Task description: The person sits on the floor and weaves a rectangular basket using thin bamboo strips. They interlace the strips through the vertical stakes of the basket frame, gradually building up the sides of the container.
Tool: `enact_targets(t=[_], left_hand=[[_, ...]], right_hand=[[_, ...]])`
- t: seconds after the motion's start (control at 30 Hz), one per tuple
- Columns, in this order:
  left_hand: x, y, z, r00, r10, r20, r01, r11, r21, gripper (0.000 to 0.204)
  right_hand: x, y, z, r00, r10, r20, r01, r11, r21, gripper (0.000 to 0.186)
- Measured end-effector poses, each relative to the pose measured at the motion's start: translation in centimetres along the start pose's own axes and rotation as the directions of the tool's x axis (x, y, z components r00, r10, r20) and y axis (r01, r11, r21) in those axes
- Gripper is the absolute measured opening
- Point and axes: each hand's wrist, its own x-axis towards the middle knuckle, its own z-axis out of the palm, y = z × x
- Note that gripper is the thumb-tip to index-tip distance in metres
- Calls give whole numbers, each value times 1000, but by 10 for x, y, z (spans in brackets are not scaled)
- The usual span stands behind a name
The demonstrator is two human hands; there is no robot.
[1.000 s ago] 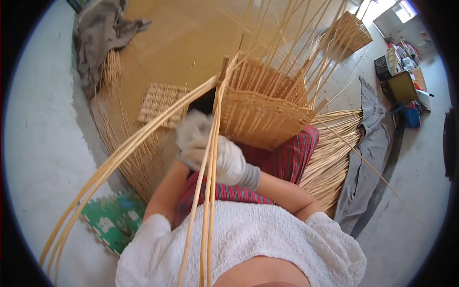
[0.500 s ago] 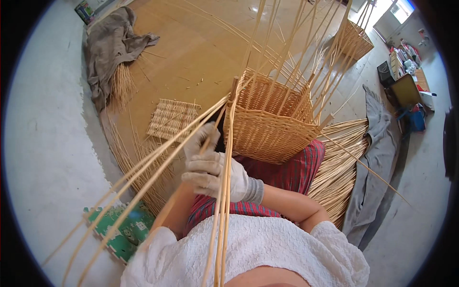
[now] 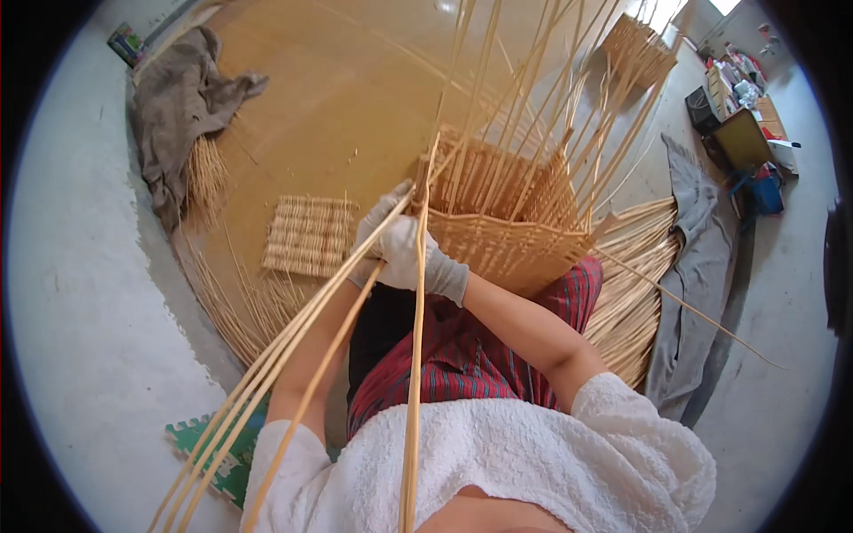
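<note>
A square wicker basket (image 3: 498,253) with tall upright stakes leans over my lap. At its near left corner, by a thick wooden peg (image 3: 421,178), both gloved hands work close together. My left hand (image 3: 380,216) is closed at the corner around wicker rods, partly hidden behind them. My right hand (image 3: 409,251) grips a wicker rod (image 3: 333,351) against the basket, fingers curled; its fingertips are hidden. Several long wicker rods (image 3: 293,333) slant from the corner to the lower left. Another pair of rods (image 3: 416,382) hangs straight down across my lap.
A woven wicker panel (image 3: 309,235) lies on the floor at left, near loose rods (image 3: 244,306) and a grey cloth (image 3: 182,115). To the right are a bundle of rods (image 3: 626,275) and another grey cloth (image 3: 697,240). A second basket (image 3: 638,51) stands far right. Green mats (image 3: 209,444) lie lower left.
Both hands have moved up and away from me, to the basket corner. The slanting rods have drawn closer together, and one rod now passes below my right hand.
</note>
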Motion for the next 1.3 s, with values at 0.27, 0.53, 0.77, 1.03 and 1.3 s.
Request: enact_targets(t=[0.27,0.53,0.77,1.03,1.3], left_hand=[[-37,-4,-4,999,16,28,-17,998,60,61],[-107,61,87,952,188,240,-305,547,779,67],[-94,77,77,811,583,41,-549,735,398,32],[-114,-8,63,715,699,-24,-544,577,610,24],[9,3,50,910,399,110,-387,728,566,70]], right_hand=[[-9,-10,35,950,-202,-238,207,978,-2,21],[-85,-104,5,841,-532,-100,539,841,55,49],[-142,-59,-92,981,-182,-65,190,966,175,9],[-137,93,-108,769,337,-543,311,545,779,36],[-159,87,-104,566,576,-590,-149,775,614,21]])
